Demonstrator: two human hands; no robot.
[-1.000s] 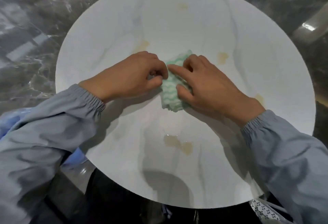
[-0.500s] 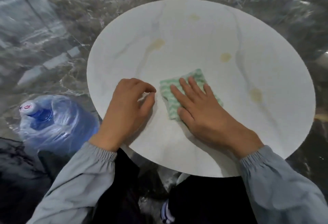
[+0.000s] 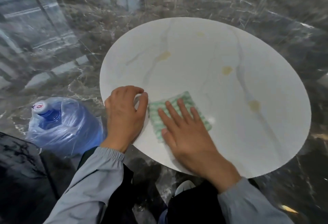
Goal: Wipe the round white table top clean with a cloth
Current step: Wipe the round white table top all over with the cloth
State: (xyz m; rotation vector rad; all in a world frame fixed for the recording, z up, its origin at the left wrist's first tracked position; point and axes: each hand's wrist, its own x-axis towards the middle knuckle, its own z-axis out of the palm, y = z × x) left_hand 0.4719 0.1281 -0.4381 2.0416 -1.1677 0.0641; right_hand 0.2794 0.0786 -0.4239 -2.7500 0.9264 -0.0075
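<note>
Here, one cloth [image 3: 177,115], four stains [image 3: 226,70]

Table top [image 3: 204,74]: white, faint grey veins, four pale yellow-brown stains [image 3: 226,70] toward far and right edges.
Cloth [image 3: 179,101]: white with wavy green stripes, near the left edge.
Sleeves [image 3: 92,184]: light grey-blue.
Floor [image 3: 85,28]: dark grey-brown marble, white veining.
Water bottle [image 3: 58,128]: blue, in clear plastic; cap white with red marking.
Trousers [image 3: 191,204]: black.
</note>
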